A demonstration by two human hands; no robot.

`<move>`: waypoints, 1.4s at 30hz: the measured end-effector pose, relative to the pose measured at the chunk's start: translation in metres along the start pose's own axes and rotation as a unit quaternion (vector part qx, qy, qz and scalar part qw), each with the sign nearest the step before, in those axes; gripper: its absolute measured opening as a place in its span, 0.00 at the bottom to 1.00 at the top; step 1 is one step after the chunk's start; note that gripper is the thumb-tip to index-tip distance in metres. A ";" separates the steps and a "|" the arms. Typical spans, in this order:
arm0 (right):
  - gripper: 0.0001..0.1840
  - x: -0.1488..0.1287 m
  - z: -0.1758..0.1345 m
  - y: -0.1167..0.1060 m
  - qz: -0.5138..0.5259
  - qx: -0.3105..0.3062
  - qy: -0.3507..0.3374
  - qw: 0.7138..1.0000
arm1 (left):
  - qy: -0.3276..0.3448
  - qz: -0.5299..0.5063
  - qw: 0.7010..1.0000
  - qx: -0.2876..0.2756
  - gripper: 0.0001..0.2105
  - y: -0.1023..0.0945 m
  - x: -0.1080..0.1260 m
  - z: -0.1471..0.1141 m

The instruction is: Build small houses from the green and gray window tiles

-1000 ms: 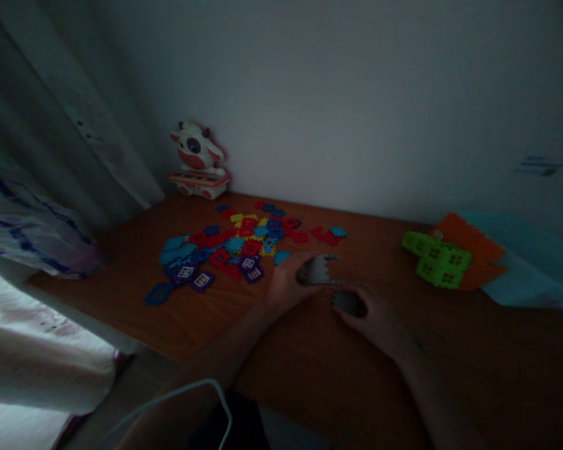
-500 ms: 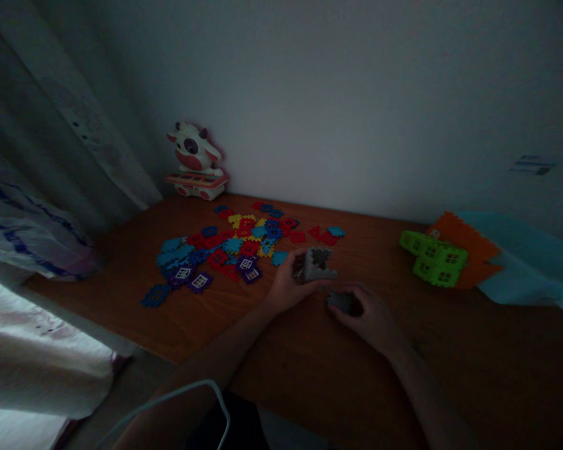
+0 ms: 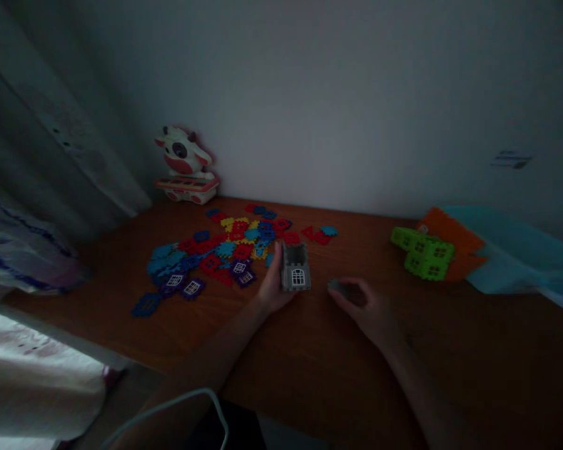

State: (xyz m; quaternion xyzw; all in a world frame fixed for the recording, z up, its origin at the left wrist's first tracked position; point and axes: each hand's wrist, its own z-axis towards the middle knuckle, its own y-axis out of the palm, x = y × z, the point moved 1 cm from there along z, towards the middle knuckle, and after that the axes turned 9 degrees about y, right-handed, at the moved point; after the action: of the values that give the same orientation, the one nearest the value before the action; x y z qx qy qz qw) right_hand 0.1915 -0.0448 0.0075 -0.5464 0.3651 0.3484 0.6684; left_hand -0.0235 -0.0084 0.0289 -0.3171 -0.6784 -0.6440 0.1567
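My left hand (image 3: 274, 284) is closed around a grey box of interlocking building panels (image 3: 296, 275). The box's top is open, and a white arched window shows on the side facing me. To its right, my right hand (image 3: 363, 306) pinches a flat grey building panel (image 3: 338, 287) between thumb and fingers, apart from the box. Both hands are just above the wooden table (image 3: 309, 362). Beyond the left hand lies a spread of loose building panels (image 3: 225, 250) in red, blue, yellow and purple.
A cow-shaped toy keyboard (image 3: 186, 165) stands at the back left by the wall. At the right sit a green panel structure (image 3: 429, 257), an orange panel piece (image 3: 455, 231) and a light-blue bag (image 3: 511, 256). A plastic bag (image 3: 25, 250) and curtains are on the left.
My left hand has turned the grey box so its window side faces me, and drawn it slightly left, away from the panel. The right hand still holds its panel, now tilted flatter.
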 end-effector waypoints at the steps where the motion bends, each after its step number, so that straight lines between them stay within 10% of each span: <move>1: 0.21 -0.002 0.000 -0.001 0.011 0.018 0.005 1.000 | -0.014 0.014 1.000 -0.008 0.29 -0.001 -0.003 0.001; 7: 0.18 -0.012 -0.002 -0.013 0.013 0.113 -0.105 0.988 | -0.074 0.121 0.988 -0.063 0.32 -0.002 -0.025 -0.002; 13: 0.17 -0.022 -0.011 -0.012 -0.030 0.068 -0.240 0.968 | -0.078 0.165 0.980 -0.075 0.32 0.002 -0.036 -0.008; 42: 0.21 -0.030 -0.017 0.003 -0.068 0.083 -0.372 0.922 | 0.032 0.304 0.944 -0.120 0.28 -0.002 -0.037 -0.011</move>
State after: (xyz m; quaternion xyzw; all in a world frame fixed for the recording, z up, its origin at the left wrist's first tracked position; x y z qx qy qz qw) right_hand 0.1721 -0.0634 0.0294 -0.3434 0.0796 0.4494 0.8209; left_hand 0.0006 -0.0277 0.0055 -0.5043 -0.4620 -0.6519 0.3273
